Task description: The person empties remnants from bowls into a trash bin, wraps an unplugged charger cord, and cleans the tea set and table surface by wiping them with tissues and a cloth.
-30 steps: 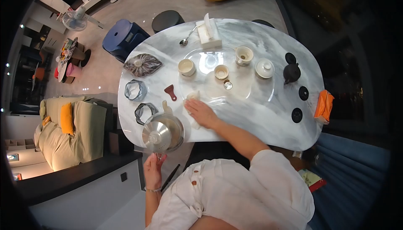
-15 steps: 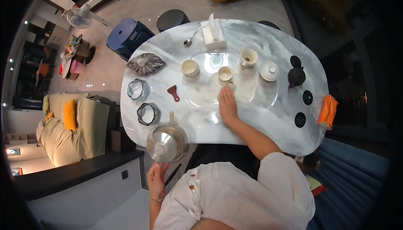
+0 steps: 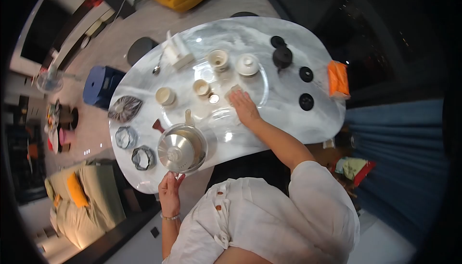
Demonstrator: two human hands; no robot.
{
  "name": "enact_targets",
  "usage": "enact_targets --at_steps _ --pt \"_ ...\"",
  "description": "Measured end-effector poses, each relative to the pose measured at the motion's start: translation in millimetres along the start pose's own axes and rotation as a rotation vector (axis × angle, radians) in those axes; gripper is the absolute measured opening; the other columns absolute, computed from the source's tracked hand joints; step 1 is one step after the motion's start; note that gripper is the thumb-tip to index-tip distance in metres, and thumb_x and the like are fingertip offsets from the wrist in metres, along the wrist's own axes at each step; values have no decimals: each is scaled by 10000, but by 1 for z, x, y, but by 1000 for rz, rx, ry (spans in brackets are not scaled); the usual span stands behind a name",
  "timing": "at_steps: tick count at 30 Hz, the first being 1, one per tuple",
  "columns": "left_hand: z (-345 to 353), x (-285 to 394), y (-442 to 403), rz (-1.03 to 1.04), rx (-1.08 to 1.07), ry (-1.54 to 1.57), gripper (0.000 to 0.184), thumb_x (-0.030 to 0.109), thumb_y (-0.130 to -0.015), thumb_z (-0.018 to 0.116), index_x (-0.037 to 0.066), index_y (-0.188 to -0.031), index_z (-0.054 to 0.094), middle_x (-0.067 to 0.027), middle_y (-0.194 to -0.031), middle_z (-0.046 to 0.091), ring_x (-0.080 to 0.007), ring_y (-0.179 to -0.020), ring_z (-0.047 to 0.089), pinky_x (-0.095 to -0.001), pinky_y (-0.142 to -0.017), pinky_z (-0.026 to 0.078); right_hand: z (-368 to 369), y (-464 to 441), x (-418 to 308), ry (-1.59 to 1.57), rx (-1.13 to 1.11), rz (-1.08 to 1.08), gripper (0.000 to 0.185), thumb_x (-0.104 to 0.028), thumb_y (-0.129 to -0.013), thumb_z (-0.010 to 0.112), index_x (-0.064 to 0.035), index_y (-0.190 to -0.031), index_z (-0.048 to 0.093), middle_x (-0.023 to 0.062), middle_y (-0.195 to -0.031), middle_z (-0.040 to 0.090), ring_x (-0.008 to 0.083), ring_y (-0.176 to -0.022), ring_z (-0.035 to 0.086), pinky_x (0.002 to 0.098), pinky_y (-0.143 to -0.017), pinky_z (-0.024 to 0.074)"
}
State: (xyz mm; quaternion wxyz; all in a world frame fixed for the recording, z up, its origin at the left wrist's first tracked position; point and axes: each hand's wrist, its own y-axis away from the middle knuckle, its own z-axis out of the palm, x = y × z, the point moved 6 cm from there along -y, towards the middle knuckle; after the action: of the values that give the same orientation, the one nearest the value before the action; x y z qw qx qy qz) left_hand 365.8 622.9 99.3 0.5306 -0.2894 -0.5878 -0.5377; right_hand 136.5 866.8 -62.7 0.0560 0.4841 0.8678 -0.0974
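My left hand (image 3: 170, 187) is closed on the handle of a glass kettle (image 3: 181, 149) with a metal lid, held over the table's near left edge. My right hand (image 3: 245, 107) presses a small pale cloth (image 3: 234, 93) onto the clear tray (image 3: 265, 88), its fingers closed over the cloth. Left of that hand lies a small round disc (image 3: 213, 99). Nearby on the tray are a small cup (image 3: 201, 87), a wider cup (image 3: 165, 96), a spouted pitcher (image 3: 218, 60) and a lidded white bowl (image 3: 247, 65).
On the marble table (image 3: 298, 124) are a dark teapot (image 3: 282, 57), black discs (image 3: 306, 102), an orange packet (image 3: 339, 79), a tissue box (image 3: 178, 55), a spoon (image 3: 157, 66), a brown scraper (image 3: 158, 126), a dark bag (image 3: 125, 108) and two bag-lined containers (image 3: 143, 158).
My view has turned and shifted to the right. My right hand has slid right across the tray with the cloth, uncovering the round disc. The kettle has moved up over the table edge, near the scraper.
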Motion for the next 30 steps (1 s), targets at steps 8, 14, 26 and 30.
enact_targets --at_steps 8,14,26,30 --pt "142 14 -79 -22 -448 -167 326 231 -949 470 -34 -1116 560 -78 -1086 563 -138 -996 547 -325 -898 475 -17 97 -34 -104 83 190 760 -469 -826 500 28 -1361 288 197 -1401 305 355 -1337 191 445 -1101 119" --pt "308 -45 -124 -253 -525 7 248 283 -922 524 53 -835 555 18 -775 486 -80 -756 506 -311 -836 490 -28 112 -58 -93 -141 69 1034 -687 -617 600 48 -1307 367 214 -1387 314 395 -1340 136 481 -1103 35" --pt "472 -122 -180 27 -470 -32 331 367 -911 532 61 -811 608 27 -754 552 -74 -705 491 -247 -672 432 -17 119 -49 -519 -3 16 948 -541 -553 718 34 -1258 450 172 -1366 361 321 -1317 232 454 -1099 109" --pt "484 -171 -207 -130 -544 65 418 414 -906 510 27 -809 634 -5 -702 572 -85 -649 499 -260 -610 434 -6 117 -47 -752 -47 110 894 -500 -586 731 -11 -1277 443 161 -1360 368 316 -1301 265 431 -1082 178"
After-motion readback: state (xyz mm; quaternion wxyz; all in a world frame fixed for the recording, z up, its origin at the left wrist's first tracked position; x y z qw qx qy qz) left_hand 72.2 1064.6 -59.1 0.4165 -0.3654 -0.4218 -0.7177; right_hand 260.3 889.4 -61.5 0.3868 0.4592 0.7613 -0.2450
